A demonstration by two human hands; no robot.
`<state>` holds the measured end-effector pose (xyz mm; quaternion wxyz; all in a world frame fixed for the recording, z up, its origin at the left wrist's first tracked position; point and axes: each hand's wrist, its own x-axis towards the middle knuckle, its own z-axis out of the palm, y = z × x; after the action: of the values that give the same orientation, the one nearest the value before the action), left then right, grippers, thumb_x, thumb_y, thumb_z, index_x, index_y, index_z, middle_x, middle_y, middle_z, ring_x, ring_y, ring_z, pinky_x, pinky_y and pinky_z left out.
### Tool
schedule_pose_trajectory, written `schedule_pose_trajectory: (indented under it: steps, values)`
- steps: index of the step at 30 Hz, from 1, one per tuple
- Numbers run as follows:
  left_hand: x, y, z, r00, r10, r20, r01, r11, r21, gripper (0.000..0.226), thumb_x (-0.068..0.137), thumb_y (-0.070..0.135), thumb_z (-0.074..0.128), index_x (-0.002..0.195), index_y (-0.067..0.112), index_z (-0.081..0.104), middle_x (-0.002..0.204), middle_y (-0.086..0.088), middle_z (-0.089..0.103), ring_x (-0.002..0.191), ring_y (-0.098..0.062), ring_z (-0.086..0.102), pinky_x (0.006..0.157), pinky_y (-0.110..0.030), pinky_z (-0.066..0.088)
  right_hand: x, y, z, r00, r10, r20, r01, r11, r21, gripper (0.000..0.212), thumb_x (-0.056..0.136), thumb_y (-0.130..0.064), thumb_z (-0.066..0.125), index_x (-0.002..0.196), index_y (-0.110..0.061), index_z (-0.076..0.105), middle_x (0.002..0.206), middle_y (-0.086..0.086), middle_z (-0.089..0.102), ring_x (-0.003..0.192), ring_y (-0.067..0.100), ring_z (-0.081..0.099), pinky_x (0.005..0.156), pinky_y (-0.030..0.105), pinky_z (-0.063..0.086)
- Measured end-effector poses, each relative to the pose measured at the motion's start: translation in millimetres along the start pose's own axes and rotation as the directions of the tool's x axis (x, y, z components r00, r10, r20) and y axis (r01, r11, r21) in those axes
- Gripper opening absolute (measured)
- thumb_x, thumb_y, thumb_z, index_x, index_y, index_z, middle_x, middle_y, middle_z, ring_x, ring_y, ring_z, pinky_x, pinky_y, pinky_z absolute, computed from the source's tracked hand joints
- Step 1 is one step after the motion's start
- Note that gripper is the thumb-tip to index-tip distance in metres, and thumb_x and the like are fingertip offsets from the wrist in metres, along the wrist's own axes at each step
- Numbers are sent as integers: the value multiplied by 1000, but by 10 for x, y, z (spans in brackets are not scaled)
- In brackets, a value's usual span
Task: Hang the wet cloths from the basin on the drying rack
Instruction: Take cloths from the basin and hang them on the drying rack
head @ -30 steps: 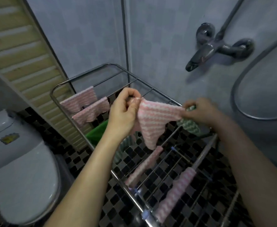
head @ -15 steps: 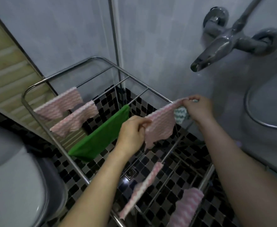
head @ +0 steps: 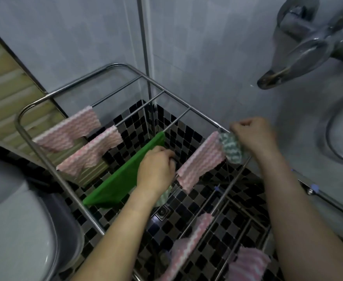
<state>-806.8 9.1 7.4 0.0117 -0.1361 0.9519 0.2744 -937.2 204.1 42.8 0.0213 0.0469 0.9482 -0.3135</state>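
Observation:
A steel drying rack stands over the black-and-white tiled floor. A pink striped cloth lies draped over one of its middle rods. My left hand is curled at this cloth's near end and seems to pinch its edge. My right hand is at the far end, by the rack's right rail, and grips a bunched green-and-white cloth. Two pink cloths and a green cloth hang on the rods to the left. More pink cloths hang nearer to me.
A white toilet stands at the lower left beside the rack. A metal tap juts from the wall at the upper right, above a round basin rim. A louvred door is at the left. A floor drain shows under the rack.
Both hands have come down and spread the pink striped cloth over a rod; it now lies draped there. The view has tilted further down and left.

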Motion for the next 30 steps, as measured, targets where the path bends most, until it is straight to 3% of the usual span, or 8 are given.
schedule_pose_trajectory:
  steps: [2,5,7,9,12,18,25,30]
  values:
    - [-32,59,28,998,28,63,-24,998,-65,23,96,21,52,112,16,69,109,-3,70,97,-18,65,87,-35,53,-12,84,-73,980,78,182,-75,997,-24,30,79,-26,67,67,2,68,60,11,46,60,15,43,54,29,32]
    - [-61,94,98,993,19,116,-7,995,-99,18,95,24,57,107,19,70,95,1,72,77,-13,67,78,-34,58,-77,69,55,926,151,345,-172,984,33,31,82,-29,67,59,-7,67,54,10,55,53,20,49,52,26,37]
    - [-59,89,122,995,5,99,6,993,-118,17,94,24,60,105,18,71,97,2,73,80,-13,67,81,-33,57,-88,76,299,910,172,377,-238,962,137,28,84,-28,66,66,-7,71,58,10,62,54,24,58,53,28,44]
    - [-55,82,142,997,11,82,-2,994,-112,15,93,23,61,102,17,73,96,1,73,84,-15,67,84,-34,56,-83,95,529,911,187,368,-294,920,259,23,85,-25,68,78,-3,74,72,14,70,65,27,67,61,35,54]
    - [-46,74,180,998,37,57,-33,997,-68,15,94,23,60,97,17,73,93,0,72,82,-16,66,82,-35,56,-54,118,720,934,201,296,-294,904,312,16,86,-23,70,86,-8,74,83,11,71,74,22,68,67,31,55]
    - [26,133,238,994,112,7,-112,994,-9,13,93,18,58,95,13,70,93,-2,65,81,-20,63,76,-36,55,-40,32,673,991,88,98,-88,996,-6,25,91,-33,62,104,-15,73,99,11,72,78,23,60,67,24,36]
    - [33,64,243,998,43,39,-43,999,10,12,91,10,59,96,14,69,95,-1,58,83,-18,57,73,-29,47,-39,45,625,998,67,-7,-67,998,-2,35,95,-42,54,101,-13,74,98,14,70,92,32,65,67,27,35]
    - [-49,70,248,998,64,24,-61,993,-101,21,97,27,54,107,18,71,99,2,64,87,-11,60,84,-29,52,34,139,639,981,180,77,-191,965,181,30,81,-44,64,91,-18,75,90,10,73,83,29,70,75,38,57]
